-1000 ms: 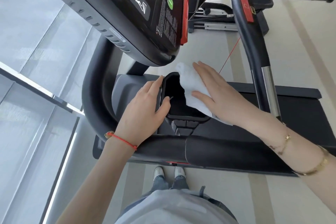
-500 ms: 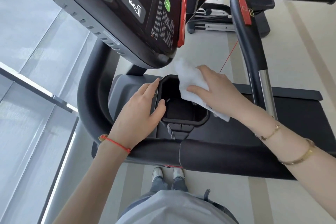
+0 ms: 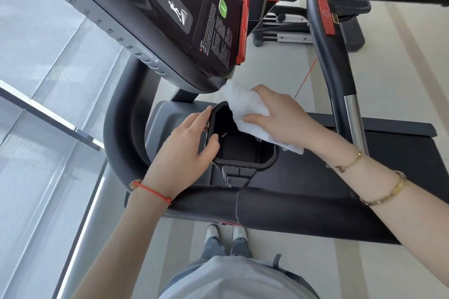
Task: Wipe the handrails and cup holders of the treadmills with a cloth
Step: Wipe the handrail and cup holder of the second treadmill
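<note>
A black cup holder (image 3: 243, 150) sits below the treadmill console (image 3: 175, 14). My left hand (image 3: 184, 150) grips its left rim, thumb inside the rim and fingers outside. My right hand (image 3: 281, 116) holds a white cloth (image 3: 243, 104) bunched against the holder's upper right rim, just under the console's lower corner. A black padded handrail (image 3: 303, 213) crosses in front of me and curves up on the left (image 3: 116, 133). Another handrail (image 3: 325, 56) with a red tab and a chrome section rises on the right.
The treadmill deck (image 3: 401, 153) lies to the right under my right forearm. A glass wall with a metal frame (image 3: 48, 116) is close on the left. Another machine's base (image 3: 303, 34) stands on the pale floor beyond. My shoes (image 3: 226, 233) are below the front handrail.
My right hand has curled round the cloth and slid it up along the holder's right rim toward the console corner. My left hand has kept its grip on the left rim.
</note>
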`<move>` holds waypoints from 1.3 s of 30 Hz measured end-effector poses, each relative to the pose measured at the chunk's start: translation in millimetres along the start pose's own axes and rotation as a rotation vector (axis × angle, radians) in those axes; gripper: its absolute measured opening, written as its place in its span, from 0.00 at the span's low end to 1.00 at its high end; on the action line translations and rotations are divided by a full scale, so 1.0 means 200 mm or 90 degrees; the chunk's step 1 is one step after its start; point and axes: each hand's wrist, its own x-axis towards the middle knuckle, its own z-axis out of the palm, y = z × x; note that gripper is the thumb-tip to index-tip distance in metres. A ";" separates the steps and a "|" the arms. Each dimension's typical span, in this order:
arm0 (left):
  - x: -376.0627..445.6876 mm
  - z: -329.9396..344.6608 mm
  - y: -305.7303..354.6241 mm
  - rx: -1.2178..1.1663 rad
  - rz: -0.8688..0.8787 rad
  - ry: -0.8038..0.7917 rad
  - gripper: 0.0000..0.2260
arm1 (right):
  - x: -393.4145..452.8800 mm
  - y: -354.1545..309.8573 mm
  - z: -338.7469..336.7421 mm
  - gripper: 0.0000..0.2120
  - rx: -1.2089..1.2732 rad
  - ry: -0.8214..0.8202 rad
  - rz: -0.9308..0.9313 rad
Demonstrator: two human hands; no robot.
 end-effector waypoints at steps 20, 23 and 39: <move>0.00 0.01 -0.02 -0.001 0.005 -0.002 0.25 | -0.21 0.05 -0.02 0.22 0.146 -0.048 0.057; 0.00 0.02 -0.03 -0.007 0.004 0.004 0.26 | -0.35 0.08 -0.06 0.24 0.123 -0.054 0.013; 0.00 0.02 -0.02 -0.009 0.017 0.008 0.21 | 0.06 -0.10 -0.01 0.20 -0.218 -0.062 -0.187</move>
